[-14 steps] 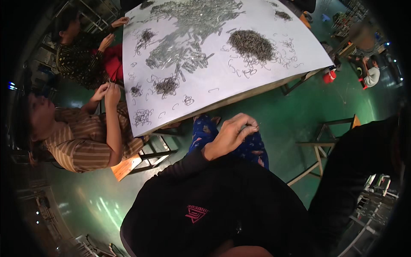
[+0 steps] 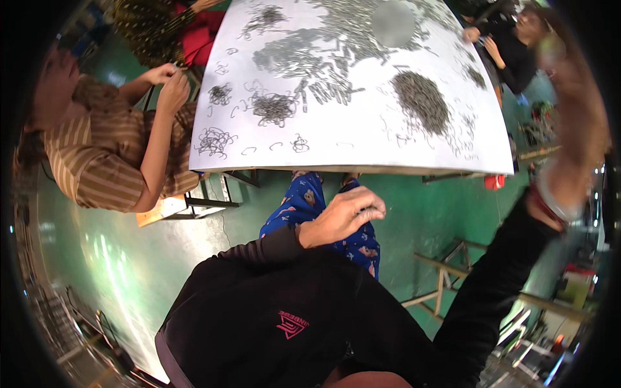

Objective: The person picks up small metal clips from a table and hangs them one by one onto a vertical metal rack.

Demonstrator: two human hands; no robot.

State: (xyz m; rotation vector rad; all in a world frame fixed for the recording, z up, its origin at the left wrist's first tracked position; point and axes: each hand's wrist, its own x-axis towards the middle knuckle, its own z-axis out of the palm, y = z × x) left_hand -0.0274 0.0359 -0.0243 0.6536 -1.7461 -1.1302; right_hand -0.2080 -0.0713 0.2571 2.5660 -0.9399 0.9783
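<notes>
In front of my body, just short of the table (image 2: 362, 163), my left hand (image 2: 346, 216) is held with its fingers curled and closed. Whatever they may hold is hidden. My right hand (image 2: 569, 139) is raised close to the camera at the far right, blurred, with its fingers hard to make out. A pale band (image 2: 556, 197) circles that wrist. On the white tabletop lie a dense pile of small dark pieces (image 2: 420, 102), a heap of thin bent wire pieces (image 2: 275, 108) and many short grey strips (image 2: 326, 90).
A person in a striped brown shirt (image 2: 97, 155) sits at the left, hands raised together. Beyond are a person in dark patterned clothes (image 2: 149, 32) and one in black (image 2: 517, 48) across the table. A wooden-legged stool frame (image 2: 443, 278) stands at right; a red container (image 2: 494, 182) is under the table's corner.
My view has turned, so the table sits squarer ahead. My right arm has come up at the right, its hand now near the camera. My left hand stays closed in about the same place.
</notes>
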